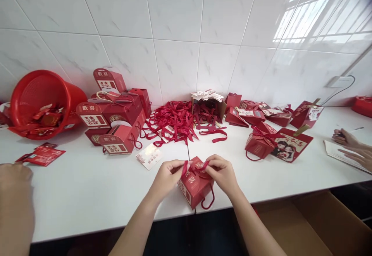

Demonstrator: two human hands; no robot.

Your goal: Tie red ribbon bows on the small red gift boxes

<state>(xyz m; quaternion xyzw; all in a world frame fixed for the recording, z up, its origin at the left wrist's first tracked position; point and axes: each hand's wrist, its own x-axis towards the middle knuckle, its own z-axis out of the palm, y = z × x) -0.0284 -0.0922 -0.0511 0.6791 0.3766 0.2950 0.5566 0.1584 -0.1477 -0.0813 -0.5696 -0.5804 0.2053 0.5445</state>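
A small red gift box (195,191) with a cord handle sits at the table's front edge, between my hands. My left hand (171,175) pinches one end of a red ribbon (185,168) at the top of the box. The ribbon's other end is between the fingers of my right hand (223,172). Whether the ribbon is knotted in the middle is too small to tell. Just beyond my left hand lies a white printed card (148,156).
Behind is a pile of red ribbons (174,118) beside an open carton (221,106). Stacked gift boxes (122,108) and a tipped red basket (74,97) stand left; more boxes (259,146) are right. Other people's hands (348,143) and an arm (16,201) appear at both sides.
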